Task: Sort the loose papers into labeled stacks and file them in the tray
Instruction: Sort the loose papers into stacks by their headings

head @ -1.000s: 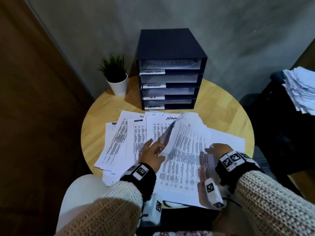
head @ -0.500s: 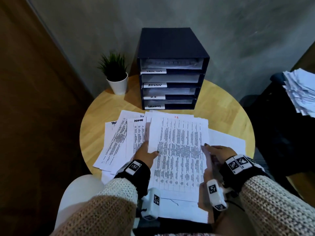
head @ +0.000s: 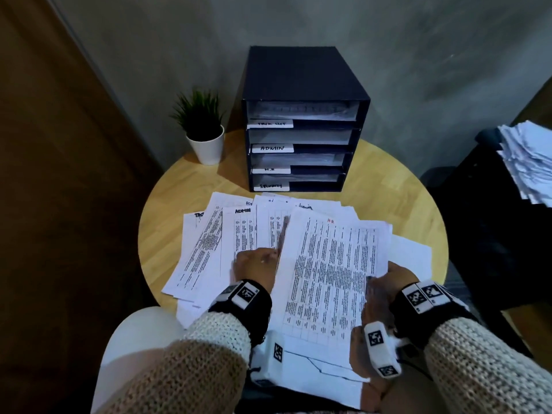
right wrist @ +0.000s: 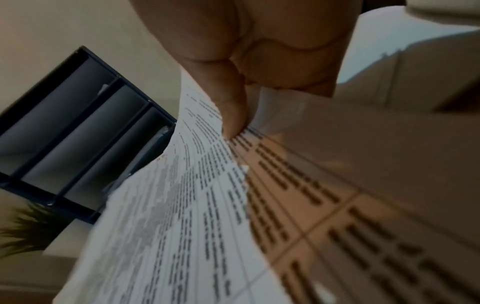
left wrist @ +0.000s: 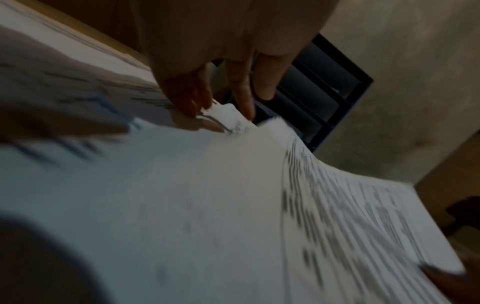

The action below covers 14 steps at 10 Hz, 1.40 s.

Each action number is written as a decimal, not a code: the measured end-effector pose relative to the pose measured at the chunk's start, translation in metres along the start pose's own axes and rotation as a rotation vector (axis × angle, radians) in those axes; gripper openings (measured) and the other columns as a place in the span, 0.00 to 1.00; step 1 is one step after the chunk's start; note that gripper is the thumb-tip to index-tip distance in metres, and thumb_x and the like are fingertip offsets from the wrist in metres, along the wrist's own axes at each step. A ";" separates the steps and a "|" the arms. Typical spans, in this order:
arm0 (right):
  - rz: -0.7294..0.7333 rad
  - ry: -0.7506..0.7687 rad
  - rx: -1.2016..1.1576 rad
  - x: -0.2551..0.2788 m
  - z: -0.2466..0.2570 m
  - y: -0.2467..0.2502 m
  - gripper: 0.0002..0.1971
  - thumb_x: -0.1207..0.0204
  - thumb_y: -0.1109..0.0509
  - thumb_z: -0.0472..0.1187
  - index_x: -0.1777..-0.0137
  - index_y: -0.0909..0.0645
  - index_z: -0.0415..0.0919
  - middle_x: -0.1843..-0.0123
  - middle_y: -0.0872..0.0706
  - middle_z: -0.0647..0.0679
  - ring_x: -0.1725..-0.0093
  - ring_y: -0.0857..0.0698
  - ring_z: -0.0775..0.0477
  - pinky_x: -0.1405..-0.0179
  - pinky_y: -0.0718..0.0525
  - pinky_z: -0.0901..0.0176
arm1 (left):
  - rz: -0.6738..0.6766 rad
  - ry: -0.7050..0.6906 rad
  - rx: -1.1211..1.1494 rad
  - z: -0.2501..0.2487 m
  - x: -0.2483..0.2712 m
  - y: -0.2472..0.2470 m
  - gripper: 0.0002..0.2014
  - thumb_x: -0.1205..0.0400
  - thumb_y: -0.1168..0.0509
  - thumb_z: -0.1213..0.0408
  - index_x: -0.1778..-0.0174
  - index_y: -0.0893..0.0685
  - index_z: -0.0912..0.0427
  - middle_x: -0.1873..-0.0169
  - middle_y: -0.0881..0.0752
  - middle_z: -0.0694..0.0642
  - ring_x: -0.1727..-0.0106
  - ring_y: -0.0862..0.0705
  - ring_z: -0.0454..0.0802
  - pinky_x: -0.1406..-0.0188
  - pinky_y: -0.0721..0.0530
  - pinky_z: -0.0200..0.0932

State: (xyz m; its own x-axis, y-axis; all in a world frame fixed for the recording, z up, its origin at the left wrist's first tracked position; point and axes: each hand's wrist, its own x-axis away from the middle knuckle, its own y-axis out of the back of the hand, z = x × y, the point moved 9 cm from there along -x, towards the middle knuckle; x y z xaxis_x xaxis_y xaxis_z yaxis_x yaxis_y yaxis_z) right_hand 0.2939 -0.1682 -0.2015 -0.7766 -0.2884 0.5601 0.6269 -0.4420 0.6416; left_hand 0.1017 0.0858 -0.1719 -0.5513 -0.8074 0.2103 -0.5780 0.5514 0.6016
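Observation:
A printed sheet marked "HR" in red [head: 331, 264] lies on top of loose papers [head: 236, 234] fanned over the round wooden table [head: 388, 180]. My right hand [head: 385, 279] pinches this sheet's right edge, thumb on top [right wrist: 233, 115]. My left hand [head: 254, 264] rests with straight fingers [left wrist: 244, 102] on the papers beside the sheet's left edge, its fingertips hidden under it. Behind the papers stands the dark file tray [head: 304, 73] with stacked slots labelled ADMIN [head: 271, 148], H.R and SECURITY; the top label is unreadable. Each slot holds paper.
A small potted plant [head: 206, 138] stands left of the tray. A messy pile of papers [head: 528, 162] sits on dark furniture at the right. A white seat [head: 134, 339] shows below the table's near left edge. A brown door fills the left side.
The curled sheet was flattened and has shifted right, tilting clockwise. My left hand let go of its left edge and now rests on the papers beneath.

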 end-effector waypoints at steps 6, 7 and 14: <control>-0.018 0.013 0.231 0.011 -0.001 0.004 0.22 0.19 0.36 0.48 0.30 0.25 0.36 0.31 0.19 0.39 0.34 0.20 0.39 0.34 0.25 0.53 | -0.004 0.081 0.046 0.020 -0.019 0.030 0.18 0.19 0.39 0.73 0.34 0.19 0.57 0.43 0.14 0.60 0.41 0.15 0.60 0.43 0.19 0.45; -0.002 0.046 0.222 0.006 -0.004 -0.002 0.22 0.22 0.30 0.46 0.31 0.22 0.38 0.32 0.18 0.40 0.34 0.19 0.39 0.35 0.24 0.55 | -0.022 0.150 0.006 0.035 -0.027 0.038 0.16 0.16 0.44 0.72 0.33 0.22 0.62 0.39 0.17 0.64 0.39 0.18 0.64 0.41 0.21 0.48; 0.004 -0.035 0.143 -0.007 -0.018 0.003 0.15 0.20 0.34 0.50 0.68 0.29 0.50 0.51 0.18 0.43 0.50 0.20 0.45 0.52 0.32 0.62 | 0.177 0.075 0.123 0.006 -0.003 0.002 0.19 0.24 0.28 0.70 0.36 0.19 0.64 0.41 0.14 0.60 0.45 0.16 0.53 0.45 0.21 0.41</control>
State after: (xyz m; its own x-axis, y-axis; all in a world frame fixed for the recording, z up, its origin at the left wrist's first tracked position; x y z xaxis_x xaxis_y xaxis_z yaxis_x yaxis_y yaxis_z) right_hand 0.2999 -0.1829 -0.2130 -0.7731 -0.2587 0.5792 0.6343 -0.3145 0.7062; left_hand 0.0982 0.0908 -0.1757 -0.6067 -0.7069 0.3636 -0.5481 0.7032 0.4529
